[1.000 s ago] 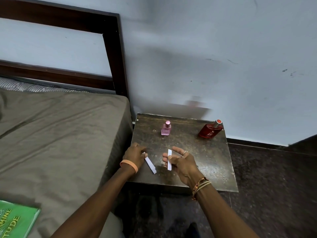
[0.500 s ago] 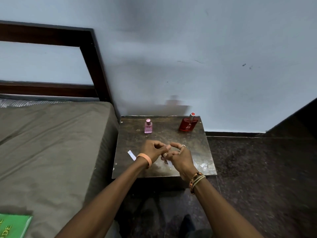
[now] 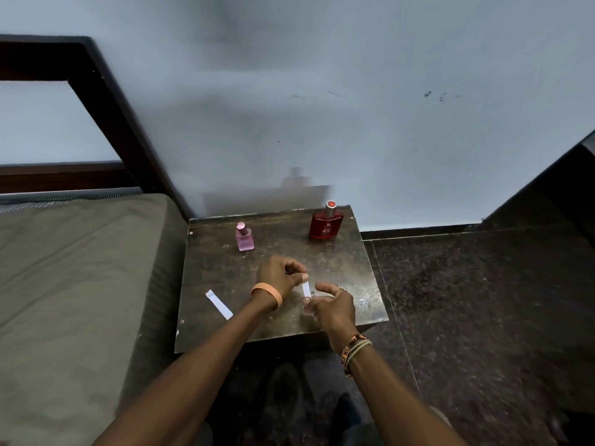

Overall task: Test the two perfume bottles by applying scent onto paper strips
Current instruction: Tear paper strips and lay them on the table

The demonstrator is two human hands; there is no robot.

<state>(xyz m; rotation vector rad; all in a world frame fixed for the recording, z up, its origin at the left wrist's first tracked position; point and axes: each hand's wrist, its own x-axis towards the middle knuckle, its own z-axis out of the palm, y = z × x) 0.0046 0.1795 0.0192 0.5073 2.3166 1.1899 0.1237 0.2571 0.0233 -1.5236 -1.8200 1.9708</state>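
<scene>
A small pink perfume bottle (image 3: 244, 237) stands at the back left of the dark side table (image 3: 347, 272). A larger red perfume bottle (image 3: 326, 222) stands at the back right. My left hand (image 3: 280, 274) pinches the top end of a white paper strip (image 3: 306, 289) above the table's middle. My right hand (image 3: 331, 306) pinches the same strip's lower end, its other fingers spread. A second white strip (image 3: 219, 304) lies flat on the table's left side, apart from both hands.
A bed with a grey-brown sheet (image 3: 74, 284) runs along the table's left side, with a dark wooden headboard (image 3: 106, 101) behind. A pale wall (image 3: 354, 107) backs the table. Dark speckled floor (image 3: 483, 317) lies to the right.
One strip was left on the table's left side. My left hand moved over to the strip in my right hand, and both now hold it by its ends.
</scene>
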